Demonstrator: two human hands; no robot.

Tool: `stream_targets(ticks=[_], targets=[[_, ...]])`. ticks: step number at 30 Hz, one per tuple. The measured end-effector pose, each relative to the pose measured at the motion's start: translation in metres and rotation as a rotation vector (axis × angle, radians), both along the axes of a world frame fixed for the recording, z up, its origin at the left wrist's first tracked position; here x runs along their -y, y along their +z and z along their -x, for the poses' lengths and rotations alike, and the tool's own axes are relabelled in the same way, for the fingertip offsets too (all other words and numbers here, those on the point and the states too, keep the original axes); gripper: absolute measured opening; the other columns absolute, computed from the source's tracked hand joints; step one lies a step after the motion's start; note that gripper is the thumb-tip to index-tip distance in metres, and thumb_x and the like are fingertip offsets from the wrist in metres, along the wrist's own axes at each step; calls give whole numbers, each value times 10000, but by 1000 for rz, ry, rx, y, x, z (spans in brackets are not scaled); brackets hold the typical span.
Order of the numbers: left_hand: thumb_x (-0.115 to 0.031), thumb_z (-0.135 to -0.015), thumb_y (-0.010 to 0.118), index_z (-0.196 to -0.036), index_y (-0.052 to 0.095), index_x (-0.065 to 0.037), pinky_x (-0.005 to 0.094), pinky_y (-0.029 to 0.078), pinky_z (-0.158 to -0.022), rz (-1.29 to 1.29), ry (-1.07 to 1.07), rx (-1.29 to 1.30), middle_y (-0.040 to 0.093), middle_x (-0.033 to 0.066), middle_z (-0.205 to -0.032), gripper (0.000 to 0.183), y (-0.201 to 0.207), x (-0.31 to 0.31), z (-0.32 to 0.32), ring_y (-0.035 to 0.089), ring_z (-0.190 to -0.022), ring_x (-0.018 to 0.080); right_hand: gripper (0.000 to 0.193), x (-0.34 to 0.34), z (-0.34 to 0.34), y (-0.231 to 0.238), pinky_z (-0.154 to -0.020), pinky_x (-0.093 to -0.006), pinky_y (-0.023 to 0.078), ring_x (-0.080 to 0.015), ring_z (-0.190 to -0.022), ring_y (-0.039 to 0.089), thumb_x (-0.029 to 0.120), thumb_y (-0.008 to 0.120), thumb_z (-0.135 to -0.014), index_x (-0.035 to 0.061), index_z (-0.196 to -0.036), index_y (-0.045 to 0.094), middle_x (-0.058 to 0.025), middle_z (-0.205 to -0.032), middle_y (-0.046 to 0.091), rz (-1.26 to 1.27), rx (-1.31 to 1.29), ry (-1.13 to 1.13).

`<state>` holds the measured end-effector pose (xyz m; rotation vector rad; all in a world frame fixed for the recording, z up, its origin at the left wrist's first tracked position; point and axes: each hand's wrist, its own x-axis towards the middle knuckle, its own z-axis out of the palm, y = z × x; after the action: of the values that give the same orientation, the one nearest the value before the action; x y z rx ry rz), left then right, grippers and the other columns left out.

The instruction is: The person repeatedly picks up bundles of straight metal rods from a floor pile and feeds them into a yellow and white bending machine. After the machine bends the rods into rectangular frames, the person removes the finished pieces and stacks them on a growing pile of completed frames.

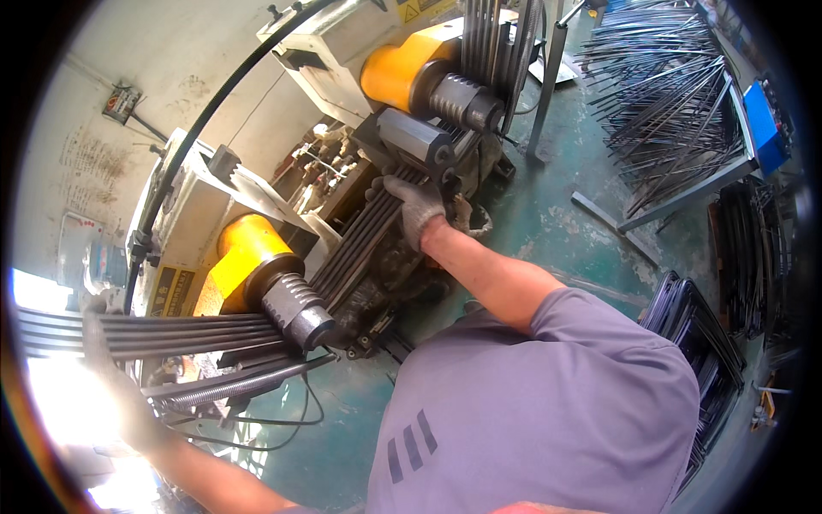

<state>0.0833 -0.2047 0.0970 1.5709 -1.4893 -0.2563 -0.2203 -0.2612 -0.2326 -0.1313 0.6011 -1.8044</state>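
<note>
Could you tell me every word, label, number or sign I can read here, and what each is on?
No wording is legible.
Yellow-and-black label on the lower-left machine: print too small to read.
Yellow sign on the upper machine: a warning triangle shows; any lettering is too small.
Wall: brownish marks, perhaps writing, too blurred to read.
Grey shirt: three dark slanted stripes, no letters.

The pale wall (184,60) is marked with brown smudges (101,167). The green floor (548,227) is scuffed and spotted with pale patches. The far left is lit up by very bright white light (68,398).
</note>
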Motion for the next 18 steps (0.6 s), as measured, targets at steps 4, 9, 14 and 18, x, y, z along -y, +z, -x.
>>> stream_targets(ticks=[4, 9, 14, 18], targets=[[-204, -949, 602, -1324, 523, 18, 308, 498, -878, 152, -160, 72, 667, 103, -1041, 443, 3, 40, -14, 618, -984, 173, 201, 1, -12, 0, -720, -396, 577, -262, -810, 684, 51, 639, -897, 25, -1091, 595, -115, -909, 674, 19, -39, 5], [-93, -927, 611, -1324, 520, 23, 315, 497, -892, 182, -229, 168, 667, 113, -1049, 423, 7, 45, -2, 643, -952, 192, 203, 3, -10, -5, -709, -398, 579, -268, -800, 686, 40, 641, -889, 16, -1084, 590, -121, -910, 675, 20, -49, -18], [-88, -924, 617, -1322, 524, 30, 311, 503, -898, 227, -250, 203, 660, 131, -1081, 425, 8, 40, -2, 651, -955, 207, 190, 3, -12, -4, -700, -397, 580, -269, -784, 686, 22, 640, -883, 14, -1065, 586, -130, -904, 677, 37, -17, -14], [-95, -917, 631, -1295, 554, 48, 303, 494, -916, 247, -248, 200, 658, 140, -1117, 411, 3, 55, 5, 651, -975, 204, 178, 3, -2, -4, -692, -397, 581, -267, -774, 685, 14, 635, -883, 18, -1054, 585, -129, -893, 676, 19, 3, -56]])
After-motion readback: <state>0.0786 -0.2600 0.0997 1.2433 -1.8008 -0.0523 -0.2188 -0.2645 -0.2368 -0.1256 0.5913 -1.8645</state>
